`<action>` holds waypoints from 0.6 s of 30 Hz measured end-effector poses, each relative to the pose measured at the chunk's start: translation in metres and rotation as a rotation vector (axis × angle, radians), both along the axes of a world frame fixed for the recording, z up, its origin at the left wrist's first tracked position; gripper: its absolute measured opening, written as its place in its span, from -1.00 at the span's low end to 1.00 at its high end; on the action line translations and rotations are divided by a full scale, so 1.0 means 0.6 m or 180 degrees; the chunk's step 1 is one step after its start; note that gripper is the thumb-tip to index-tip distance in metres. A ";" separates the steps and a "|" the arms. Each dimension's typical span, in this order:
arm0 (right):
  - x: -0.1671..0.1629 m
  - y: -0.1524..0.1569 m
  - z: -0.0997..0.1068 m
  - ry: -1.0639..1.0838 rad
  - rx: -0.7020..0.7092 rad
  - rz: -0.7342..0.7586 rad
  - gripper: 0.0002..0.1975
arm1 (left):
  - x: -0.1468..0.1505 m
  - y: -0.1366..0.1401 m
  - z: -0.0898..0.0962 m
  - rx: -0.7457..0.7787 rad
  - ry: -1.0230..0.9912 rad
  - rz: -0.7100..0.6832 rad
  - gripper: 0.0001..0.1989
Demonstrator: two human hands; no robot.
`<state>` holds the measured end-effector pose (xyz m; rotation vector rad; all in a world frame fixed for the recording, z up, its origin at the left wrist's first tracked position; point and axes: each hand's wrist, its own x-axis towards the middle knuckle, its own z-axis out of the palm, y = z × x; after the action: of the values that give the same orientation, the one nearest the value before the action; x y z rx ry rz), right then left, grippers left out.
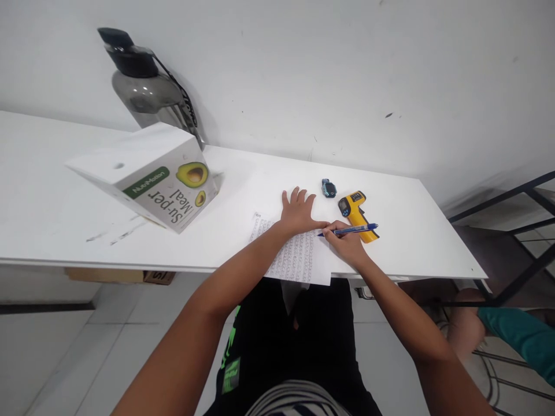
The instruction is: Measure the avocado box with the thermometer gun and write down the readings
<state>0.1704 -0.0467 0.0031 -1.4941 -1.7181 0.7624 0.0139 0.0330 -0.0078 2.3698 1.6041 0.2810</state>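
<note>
A sheet of paper (295, 260) with dense columns of handwriting lies at the table's front edge, its lower part jutting past it. My left hand (298, 216) rests flat on the upper part of the sheet, fingers spread and thumb pointing right. In my right hand (347, 245) is a blue pen (353, 229), gripped near its tip, which points left at the paper's right side by my left thumb. Just beyond that hand lies a yellow infrared thermometer (358, 211), partly covered by the pen. A small smartwatch (329, 188) sits behind it.
On the left of the white table (243, 173) stands a Su-per Meal box (173, 185). A grey bottle (143, 86) with a black cap is behind it, near the wall. At right are a black metal frame (524, 231) and a person's leg (466, 323).
</note>
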 end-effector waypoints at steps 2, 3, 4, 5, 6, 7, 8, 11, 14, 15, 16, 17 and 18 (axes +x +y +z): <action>0.000 0.000 -0.001 -0.0006 0.0015 -0.0006 -0.80 | 0.000 -0.001 0.002 -0.0021 0.0000 -0.0003 0.05; 0.000 0.000 -0.001 -0.0013 0.0013 -0.0011 -0.80 | -0.001 -0.001 0.002 -0.0028 0.0003 -0.0002 0.05; 0.000 0.000 -0.002 -0.0021 0.0007 -0.0019 -0.79 | -0.001 -0.001 0.002 -0.0034 0.0007 -0.0003 0.05; 0.001 0.000 -0.002 -0.0028 0.0001 -0.0029 -0.79 | -0.001 -0.001 0.002 -0.0036 0.0010 -0.0002 0.05; 0.001 0.001 -0.003 -0.0034 -0.0003 -0.0039 -0.79 | -0.001 0.000 0.001 -0.0031 0.0010 -0.0002 0.05; 0.001 0.001 -0.003 -0.0043 -0.0006 -0.0044 -0.80 | -0.001 0.000 0.000 -0.0020 0.0007 -0.0003 0.05; 0.002 0.001 -0.004 -0.0050 -0.0009 -0.0045 -0.80 | 0.000 0.001 -0.001 -0.0003 0.0001 -0.0002 0.05; 0.002 0.001 -0.004 -0.0057 0.0000 -0.0042 -0.80 | 0.000 0.002 -0.006 0.0063 -0.0023 -0.0016 0.06; 0.001 0.000 -0.002 -0.0051 0.0023 -0.0029 -0.79 | -0.001 0.002 -0.007 0.0085 -0.0034 -0.0028 0.06; 0.001 0.000 -0.001 -0.0052 0.0029 -0.0030 -0.79 | -0.001 0.002 -0.007 0.0078 -0.0032 -0.0031 0.06; 0.001 0.000 -0.001 -0.0053 0.0035 -0.0043 -0.79 | -0.001 0.002 -0.006 0.0069 -0.0030 -0.0033 0.06; 0.000 0.000 -0.001 -0.0057 0.0039 -0.0061 -0.79 | -0.001 0.002 -0.005 0.0065 -0.0028 -0.0037 0.05; 0.000 0.000 0.000 -0.0060 0.0044 -0.0080 -0.79 | -0.002 0.001 -0.004 0.0062 -0.0026 -0.0041 0.05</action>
<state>0.1705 -0.0467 0.0028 -1.5153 -1.7119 0.7240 0.0130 0.0339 -0.0104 2.3893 1.5890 0.3049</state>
